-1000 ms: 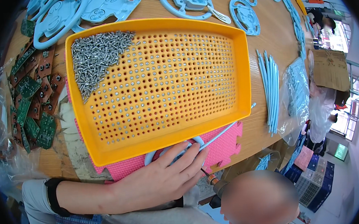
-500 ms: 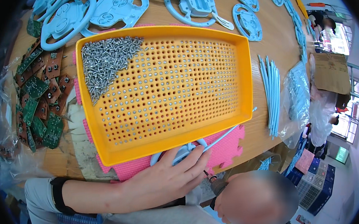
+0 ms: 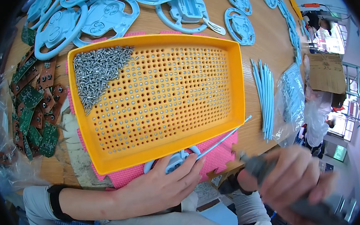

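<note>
My left hand (image 3: 168,183) lies over a light-blue toy steering wheel part (image 3: 176,160), its fingers bent down and gripping it against the pink mat below the tray. Part of the wheel is hidden by the hand and the tray wall. A thin light-blue stick (image 3: 222,142) slants from those fingers up to the right, past the tray's corner. My right hand (image 3: 297,177), smeared by motion, is off to the right, wrapped round a dark grey electric screwdriver (image 3: 258,165) whose tip points up and left.
A yellow tray (image 3: 243,82) of holes has loose screws (image 3: 100,72) heaped in one corner. Green and brown circuit boards (image 3: 47,140) pile up at left. Blue wheel shells (image 3: 109,16) lie behind. Blue sticks (image 3: 266,101) and a plastic bag (image 3: 290,95) lie at right.
My right hand and the screwdriver have swung away to the right from beside my left hand. The left hand keeps its hold on the wheel part. The whole view has shifted slightly.
</note>
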`<state>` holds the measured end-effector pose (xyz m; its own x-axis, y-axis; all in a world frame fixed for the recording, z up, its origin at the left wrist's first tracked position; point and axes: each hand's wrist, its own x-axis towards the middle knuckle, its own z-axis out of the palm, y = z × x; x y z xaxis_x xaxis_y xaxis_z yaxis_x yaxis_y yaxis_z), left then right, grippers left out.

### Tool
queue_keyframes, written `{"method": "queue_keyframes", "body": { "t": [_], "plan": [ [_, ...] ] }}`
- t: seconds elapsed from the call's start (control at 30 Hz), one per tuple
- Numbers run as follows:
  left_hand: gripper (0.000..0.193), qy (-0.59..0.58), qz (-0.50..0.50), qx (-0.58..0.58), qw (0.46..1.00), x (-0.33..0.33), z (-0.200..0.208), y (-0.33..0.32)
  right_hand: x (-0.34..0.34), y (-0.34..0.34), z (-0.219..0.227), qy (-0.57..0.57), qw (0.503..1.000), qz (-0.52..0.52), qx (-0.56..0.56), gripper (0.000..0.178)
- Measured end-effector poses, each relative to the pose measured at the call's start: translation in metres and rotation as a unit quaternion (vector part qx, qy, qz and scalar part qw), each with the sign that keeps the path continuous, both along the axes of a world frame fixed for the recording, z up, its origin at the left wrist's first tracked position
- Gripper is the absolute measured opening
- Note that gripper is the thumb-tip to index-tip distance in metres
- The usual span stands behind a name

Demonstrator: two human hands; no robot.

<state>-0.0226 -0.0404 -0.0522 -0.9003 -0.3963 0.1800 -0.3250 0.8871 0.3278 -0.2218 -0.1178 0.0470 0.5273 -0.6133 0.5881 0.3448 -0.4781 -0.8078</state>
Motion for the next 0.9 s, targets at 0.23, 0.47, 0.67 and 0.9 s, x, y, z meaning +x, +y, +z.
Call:
{"method": "queue_keyframes", "body": {
  "t": [0.23,0.47,0.67,0.9],
  "plan": [
    [0.043,-0.021,0.004,-0.013,1.0,0.002,0.0,0.001,0.01,-0.03,-0.039,0.004,0.992,-0.12,-0.027,0.07],
    [0.042,0.011,0.019,-0.016,1.0,0.001,-0.003,0.001,0.009,-0.035,-0.05,-0.002,0.992,-0.119,-0.03,0.075],
    [0.042,-0.005,0.012,0.001,1.0,0.002,0.001,0.0,0.014,-0.035,-0.052,0.014,0.989,-0.14,-0.049,0.076],
    [0.037,0.041,-0.012,0.006,0.999,0.002,-0.001,0.008,0.031,-0.004,-0.019,-0.028,0.999,-0.036,0.019,0.053]
  ]
}}
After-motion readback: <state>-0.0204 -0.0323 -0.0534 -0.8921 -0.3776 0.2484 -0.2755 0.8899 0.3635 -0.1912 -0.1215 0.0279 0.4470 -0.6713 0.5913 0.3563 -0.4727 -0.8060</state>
